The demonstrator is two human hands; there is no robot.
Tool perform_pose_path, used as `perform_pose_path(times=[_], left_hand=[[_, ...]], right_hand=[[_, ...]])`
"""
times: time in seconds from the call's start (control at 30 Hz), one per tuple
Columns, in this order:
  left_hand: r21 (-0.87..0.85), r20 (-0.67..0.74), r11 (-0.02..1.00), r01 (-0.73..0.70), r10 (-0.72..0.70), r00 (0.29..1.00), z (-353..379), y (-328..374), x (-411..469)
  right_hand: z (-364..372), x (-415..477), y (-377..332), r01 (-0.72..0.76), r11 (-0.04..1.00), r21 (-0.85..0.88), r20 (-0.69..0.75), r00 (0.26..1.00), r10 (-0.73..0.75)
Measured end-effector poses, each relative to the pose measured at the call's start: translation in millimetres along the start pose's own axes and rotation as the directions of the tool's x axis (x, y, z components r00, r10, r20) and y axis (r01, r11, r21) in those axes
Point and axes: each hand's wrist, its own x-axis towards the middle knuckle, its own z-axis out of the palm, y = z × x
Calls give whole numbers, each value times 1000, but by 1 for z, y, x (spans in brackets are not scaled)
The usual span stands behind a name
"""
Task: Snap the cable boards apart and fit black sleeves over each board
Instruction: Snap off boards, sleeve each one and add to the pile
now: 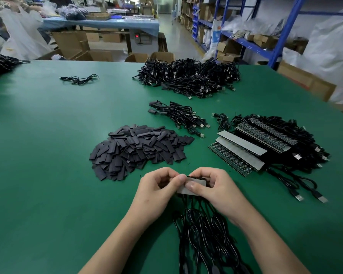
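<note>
A person's left hand and right hand grasp a strip of cable boards between them, just above a green worktable. Both hands have thumbs and fingers curled round it, pinching close together near its left end. The strip's long axis runs left to right from hand to hand, its pale grey face turned towards the wearer and a dark toothed edge pointing up and away. Much of its right part is hidden inside the right hand. Black cables trail from its lower edge back towards the person, between the forearms.

Beyond the left hand lies a heap of flat black sleeves. Beyond the right hand, more unbroken board strips are stacked on their own cables, their long axes slanting from near left to far right. A small bundle of cables rests farther out past the sleeves, and a large tangle of cables sits beyond that. A single loose cable lies far off to the left.
</note>
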Motion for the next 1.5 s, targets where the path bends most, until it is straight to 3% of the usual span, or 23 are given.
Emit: perform_pose_path(times=[0.47, 0.73, 0.83, 0.93, 1.03, 1.13, 1.2, 1.3, 1.4, 1.5], left_hand=[[-60, 49, 997, 52, -49, 998, -1, -2, 4], [-194, 26, 975, 107, -103, 994, -1, 0, 4], [-158, 18, 987, 13, -10, 1000, -5, 2, 3], [-197, 10, 977, -85, 88, 996, -11, 5, 0], [-245, 14, 961, -125, 132, 991, -12, 8, -1], [-271, -7, 954, -130, 133, 991, -9, 10, 0], [-270, -61, 954, -131, 119, 991, -7, 10, 2], [-225, -162, 968, -111, 75, 984, -7, 7, 4], [-102, -223, 986, -132, 107, 969, -8, 5, 4], [-32, -289, 990, -137, 122, 949, -9, 2, 5]], right_hand=[[6, 1, 4, -59, 983, 175, 12, 998, 58], [6, 1, -1, -84, 960, 267, 11, 996, 84], [-2, 2, -2, -95, 985, 142, -31, 994, 100], [-9, 4, 3, -106, 985, -136, -212, 974, 76], [-5, 4, 6, -94, 892, -443, -314, 948, -56], [1, 4, -1, 70, 812, -579, -267, 925, -269], [3, -1, -6, 199, 876, -439, -138, 949, -284], [12, -6, -11, 125, 957, -260, 103, 990, -101], [19, -5, -11, 99, 978, -185, 98, 992, -82], [13, -6, -15, 40, 989, 142, 57, 997, -49]])
